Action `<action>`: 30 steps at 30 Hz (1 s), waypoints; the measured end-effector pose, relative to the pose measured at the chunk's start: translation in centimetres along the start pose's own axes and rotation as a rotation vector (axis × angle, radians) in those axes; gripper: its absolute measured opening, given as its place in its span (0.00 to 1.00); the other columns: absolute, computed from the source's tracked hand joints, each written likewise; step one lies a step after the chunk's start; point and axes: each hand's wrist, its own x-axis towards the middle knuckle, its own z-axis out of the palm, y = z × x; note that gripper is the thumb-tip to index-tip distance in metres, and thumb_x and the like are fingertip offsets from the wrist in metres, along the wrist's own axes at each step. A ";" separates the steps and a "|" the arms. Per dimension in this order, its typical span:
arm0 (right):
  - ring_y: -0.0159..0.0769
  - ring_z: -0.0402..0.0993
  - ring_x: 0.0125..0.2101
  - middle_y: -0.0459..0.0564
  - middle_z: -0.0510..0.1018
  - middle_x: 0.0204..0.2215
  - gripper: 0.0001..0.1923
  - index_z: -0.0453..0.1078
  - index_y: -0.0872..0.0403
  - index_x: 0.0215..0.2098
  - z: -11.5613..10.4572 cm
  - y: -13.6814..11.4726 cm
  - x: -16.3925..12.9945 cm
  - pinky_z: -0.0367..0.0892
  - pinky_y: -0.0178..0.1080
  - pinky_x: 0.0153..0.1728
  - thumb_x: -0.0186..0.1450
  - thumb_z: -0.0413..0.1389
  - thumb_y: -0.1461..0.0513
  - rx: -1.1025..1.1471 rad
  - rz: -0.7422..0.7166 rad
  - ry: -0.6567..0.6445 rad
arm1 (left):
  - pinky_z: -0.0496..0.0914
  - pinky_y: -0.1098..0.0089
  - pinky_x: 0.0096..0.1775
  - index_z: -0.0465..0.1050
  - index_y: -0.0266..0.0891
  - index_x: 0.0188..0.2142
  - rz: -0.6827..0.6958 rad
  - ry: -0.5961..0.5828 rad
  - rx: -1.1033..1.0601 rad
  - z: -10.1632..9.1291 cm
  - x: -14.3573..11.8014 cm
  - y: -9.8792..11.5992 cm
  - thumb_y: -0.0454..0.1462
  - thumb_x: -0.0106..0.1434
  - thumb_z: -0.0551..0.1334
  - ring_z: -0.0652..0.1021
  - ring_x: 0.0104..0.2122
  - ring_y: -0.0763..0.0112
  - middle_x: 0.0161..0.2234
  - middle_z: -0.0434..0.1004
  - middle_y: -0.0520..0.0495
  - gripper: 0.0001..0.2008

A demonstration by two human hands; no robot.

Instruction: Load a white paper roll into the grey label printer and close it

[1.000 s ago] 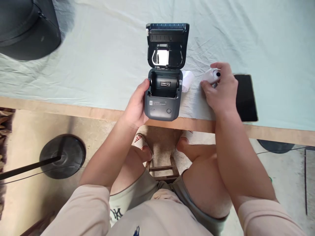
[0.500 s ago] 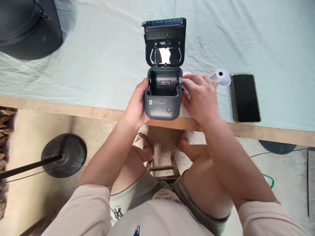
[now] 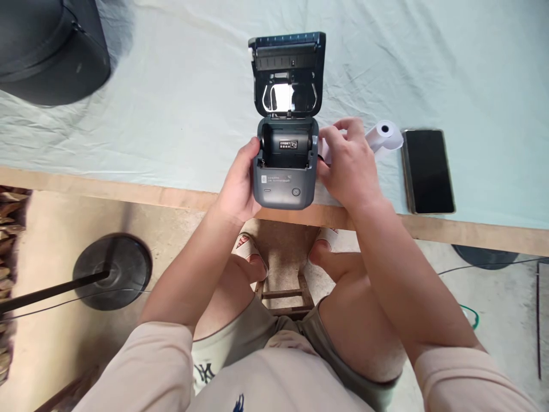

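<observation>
Pale cloth table (image 3: 171, 114), grey printer (image 3: 285, 177), lid up, empty

A single head-worn camera looks steeply down and forward from above the seated person's lap, close enough that the small printer (image 3: 286, 166), lid raised, sits just above frame centre. Beyond the printer the cloth-covered counter (image 3: 171, 114) fills the upper frame; nearer than the printer come the counter's wooden edge, the knees and the floor. Both forearms rise from the bottom edge toward the printer.
</observation>
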 end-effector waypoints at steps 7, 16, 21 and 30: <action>0.39 0.71 0.42 0.50 0.72 0.46 0.17 0.70 0.49 0.45 -0.9 0.4 0.0 0.70 0.46 0.43 0.57 0.59 0.67 0.157 -0.020 0.031 | 0.78 0.59 0.50 0.72 0.42 0.48 0.007 -0.007 -0.014 -0.1 0.0 0.0 0.52 0.68 0.48 0.76 0.56 0.56 0.42 0.82 0.49 0.23; 0.28 0.68 0.30 0.45 0.72 0.34 0.20 0.58 0.48 0.44 -3.1 0.7 0.7 0.68 0.34 0.29 0.59 0.60 0.52 0.784 0.109 0.218 | 0.74 0.64 0.55 0.72 0.42 0.49 0.041 0.018 -0.015 0.5 -0.1 0.1 0.50 0.67 0.52 0.72 0.60 0.58 0.47 0.80 0.49 0.20; 0.29 0.67 0.30 0.45 0.70 0.32 0.26 0.52 0.47 0.43 -4.3 -0.7 0.2 0.65 0.34 0.27 0.60 0.56 0.41 0.945 0.068 0.183 | 0.71 0.63 0.57 0.71 0.44 0.49 0.094 0.034 0.047 0.8 -0.2 -0.1 0.50 0.68 0.53 0.70 0.61 0.60 0.48 0.79 0.49 0.19; 0.29 0.72 0.37 0.44 0.73 0.41 0.14 0.64 0.49 0.40 -5.3 -3.1 -1.0 0.72 0.36 0.37 0.60 0.61 0.55 0.772 -0.176 0.160 | 0.70 0.63 0.59 0.71 0.45 0.47 0.162 0.036 0.039 1.2 -0.4 -0.2 0.47 0.67 0.57 0.67 0.64 0.59 0.51 0.76 0.50 0.14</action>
